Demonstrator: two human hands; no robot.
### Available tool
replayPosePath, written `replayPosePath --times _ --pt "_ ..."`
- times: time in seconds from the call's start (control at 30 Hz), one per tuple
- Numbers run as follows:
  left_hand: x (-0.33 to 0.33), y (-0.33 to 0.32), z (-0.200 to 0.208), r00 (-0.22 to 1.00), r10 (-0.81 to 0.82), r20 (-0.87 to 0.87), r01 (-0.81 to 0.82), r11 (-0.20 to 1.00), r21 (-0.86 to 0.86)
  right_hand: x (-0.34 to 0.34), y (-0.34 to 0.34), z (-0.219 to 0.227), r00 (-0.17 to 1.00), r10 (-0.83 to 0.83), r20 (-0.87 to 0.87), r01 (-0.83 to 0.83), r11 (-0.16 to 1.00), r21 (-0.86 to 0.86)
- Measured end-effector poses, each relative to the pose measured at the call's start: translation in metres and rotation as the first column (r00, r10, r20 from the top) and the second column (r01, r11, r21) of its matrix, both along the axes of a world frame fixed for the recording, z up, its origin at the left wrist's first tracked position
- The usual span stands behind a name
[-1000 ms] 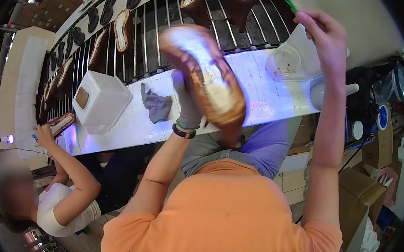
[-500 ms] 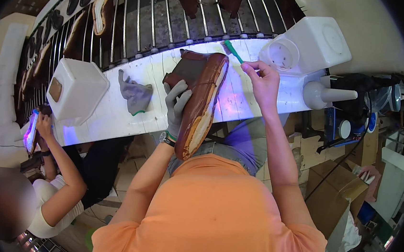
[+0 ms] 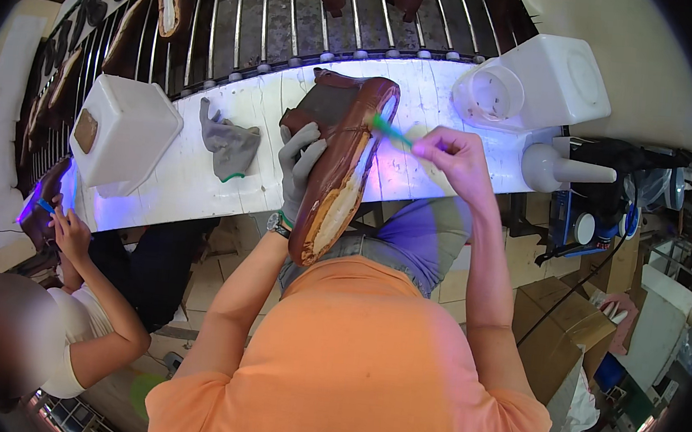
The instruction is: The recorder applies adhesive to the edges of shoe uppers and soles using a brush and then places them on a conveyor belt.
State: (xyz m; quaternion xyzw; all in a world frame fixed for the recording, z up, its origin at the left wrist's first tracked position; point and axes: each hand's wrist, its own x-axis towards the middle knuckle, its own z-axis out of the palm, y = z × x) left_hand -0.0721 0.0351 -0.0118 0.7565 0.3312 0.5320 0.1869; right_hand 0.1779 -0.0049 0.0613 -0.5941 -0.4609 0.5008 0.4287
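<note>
Brushing step: left hand (image 3: 301, 163) clamped on brown shoe (image 3: 336, 162), sole up; right hand (image 3: 450, 155) pinching green brush (image 3: 392, 131) at far sole edge. Next prob. needs steady strokes along rim.

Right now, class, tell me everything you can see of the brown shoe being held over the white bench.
The brown shoe looks like glossy leather, with a pale, unfinished underside turned up towards the camera. It lies tilted, toe towards the person, heel over the white bench. The gloved left hand holds its side; the right hand puts a green brush to its heel end.
</note>
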Motion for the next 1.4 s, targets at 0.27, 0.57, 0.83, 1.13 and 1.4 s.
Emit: replayPosePath --times 0.27,0.57,0.83,1.13,1.4 --pt "0.003 0.013 0.069 0.990 -0.078 -0.116 0.089 0.992 0.090 0.027 -0.009 -0.053 0.697 0.024 -0.717 0.037 0.997 0.070" --pt "-0.010 0.063 0.112 0.990 -0.085 -0.108 -0.002 0.778 -0.628 0.028 -0.026 -0.091 0.329 0.046 -0.943 0.098 0.992 0.082" --pt "-0.022 0.006 0.098 0.823 -0.280 -0.495 0.003 0.873 -0.488 0.033 -0.037 -0.099 0.351 0.020 -0.936 0.111 0.992 0.063" --pt "-0.027 0.000 0.100 0.789 -0.310 -0.530 -0.008 0.858 -0.514 0.034 -0.024 -0.096 0.325 0.075 -0.943 0.045 0.995 0.095" --pt "-0.060 0.031 0.142 0.480 0.155 0.864 0.791 0.349 -0.502 0.034 -0.026 -0.100 0.278 0.004 -0.961 0.092 0.995 0.031"
